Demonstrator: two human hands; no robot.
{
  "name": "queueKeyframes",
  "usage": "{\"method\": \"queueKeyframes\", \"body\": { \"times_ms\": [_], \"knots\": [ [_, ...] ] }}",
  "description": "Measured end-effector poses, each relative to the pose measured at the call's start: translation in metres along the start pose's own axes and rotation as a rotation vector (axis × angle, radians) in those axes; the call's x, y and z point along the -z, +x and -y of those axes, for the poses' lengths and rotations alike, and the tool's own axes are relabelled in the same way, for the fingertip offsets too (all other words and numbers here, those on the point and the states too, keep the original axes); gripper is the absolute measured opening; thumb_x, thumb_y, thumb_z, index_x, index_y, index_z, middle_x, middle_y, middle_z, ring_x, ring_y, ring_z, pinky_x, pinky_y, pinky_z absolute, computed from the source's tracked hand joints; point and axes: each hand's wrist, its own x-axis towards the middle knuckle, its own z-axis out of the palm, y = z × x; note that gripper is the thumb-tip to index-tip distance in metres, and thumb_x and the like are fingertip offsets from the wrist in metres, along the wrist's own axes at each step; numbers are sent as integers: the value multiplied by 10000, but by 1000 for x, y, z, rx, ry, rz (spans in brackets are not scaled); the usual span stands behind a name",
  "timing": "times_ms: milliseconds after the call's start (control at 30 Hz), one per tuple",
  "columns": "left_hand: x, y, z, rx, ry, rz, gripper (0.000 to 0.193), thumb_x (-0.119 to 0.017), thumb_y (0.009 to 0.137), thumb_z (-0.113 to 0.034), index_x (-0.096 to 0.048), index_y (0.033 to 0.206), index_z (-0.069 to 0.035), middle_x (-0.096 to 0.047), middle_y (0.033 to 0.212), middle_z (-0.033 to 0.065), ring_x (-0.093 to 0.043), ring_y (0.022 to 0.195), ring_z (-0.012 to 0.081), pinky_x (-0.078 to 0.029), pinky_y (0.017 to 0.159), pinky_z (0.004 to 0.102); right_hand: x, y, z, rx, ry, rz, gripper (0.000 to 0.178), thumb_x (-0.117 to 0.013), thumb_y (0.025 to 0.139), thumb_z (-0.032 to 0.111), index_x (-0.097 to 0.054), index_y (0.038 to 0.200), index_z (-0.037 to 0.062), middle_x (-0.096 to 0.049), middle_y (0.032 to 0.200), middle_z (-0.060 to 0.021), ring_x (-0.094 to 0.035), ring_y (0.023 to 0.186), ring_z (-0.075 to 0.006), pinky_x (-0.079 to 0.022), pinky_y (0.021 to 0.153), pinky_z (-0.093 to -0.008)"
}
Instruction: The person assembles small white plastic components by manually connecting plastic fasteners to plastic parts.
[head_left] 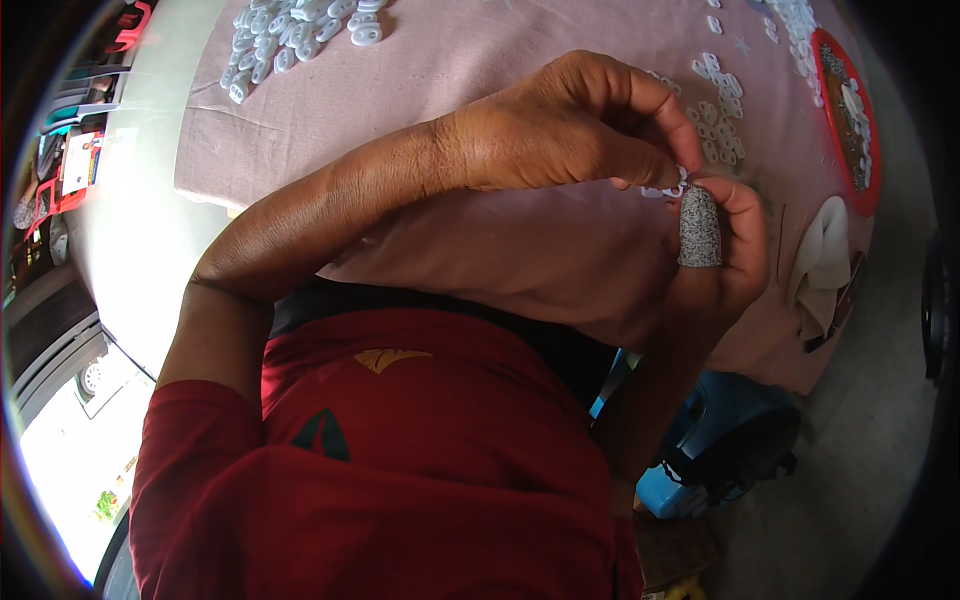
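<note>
Just above the cloth on the right, my two hands meet at a small white plastic piece (680,184). My left hand (570,125) pinches it from the left between thumb and fingertips. From below, my right hand (745,225) closes on the same spot, its fingers curled. A grey speckled finger sleeve (700,228) covers my right thumb. Part of another white piece shows under my left fingertips; whether it is joined to the held one I cannot tell. Beyond my hands lie loose white oval pieces with holes (722,120).
A pink cloth (420,80) covers the table. White oval pieces (290,35) are heaped at the far left. On the right stand a red-rimmed tray (868,185) with small parts and a folded pale cloth (822,255). A blue object (735,420) is below the table's right edge.
</note>
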Motion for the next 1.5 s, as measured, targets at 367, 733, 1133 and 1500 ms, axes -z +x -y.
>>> {"method": "queueKeyframes", "body": {
  "times_ms": [367,733,1133,1500],
  "knots": [
    [0,-2,0,-16,61,-4,144,-658,867,12,-670,1008,-15,-664,896,4,-606,852,47,-481,764,189,-3,-1,-2,56,-106,5,119,-607,816,-54,-610,930,-21,-635,871,-20,-579,802,-75,-474,735,-216],
    [-1,1,-1,12,23,-50,160,-701,850,-44,-680,1007,-29,-658,861,-8,-568,760,29,-458,684,187,-1,0,-3,38,-135,-22,124,-604,813,-56,-608,932,-22,-633,888,-23,-582,824,-84,-476,758,-224],
    [-2,-3,-13,246,38,-75,187,-692,885,-164,-696,1034,-53,-672,827,-15,-532,643,15,-400,567,166,-9,-4,-1,127,-107,-74,107,-587,886,-3,-613,988,-20,-638,872,-36,-593,800,-94,-468,721,-211],
    [2,-2,-5,144,98,-39,185,-683,880,-123,-700,1044,-40,-674,837,-6,-524,649,19,-436,608,176,-7,-3,-6,122,-154,-26,116,-644,836,-17,-622,950,-13,-626,823,15,-544,703,-18,-423,603,-166]
  ]
}}
